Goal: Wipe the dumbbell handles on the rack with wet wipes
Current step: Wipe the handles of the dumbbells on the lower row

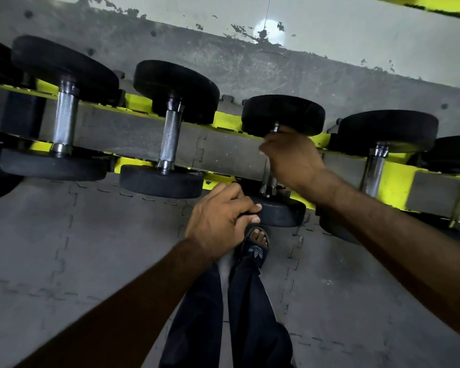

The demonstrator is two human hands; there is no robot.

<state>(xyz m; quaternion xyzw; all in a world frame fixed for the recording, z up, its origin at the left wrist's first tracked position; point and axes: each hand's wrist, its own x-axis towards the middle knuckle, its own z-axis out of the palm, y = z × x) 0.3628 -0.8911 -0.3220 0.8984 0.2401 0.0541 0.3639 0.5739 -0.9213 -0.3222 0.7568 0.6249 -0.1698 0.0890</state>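
Steel handle (268,176) of black rubber-headed dumbbell (283,115) runs away from you; your right hand (290,158) wraps it, left hand (215,216) grips near head (280,214)

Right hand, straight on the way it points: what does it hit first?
The right hand, curled round the handle, points up and left. The same dumbbell's far head sits right at its knuckles, so likely that first; whether it touches already is unclear.
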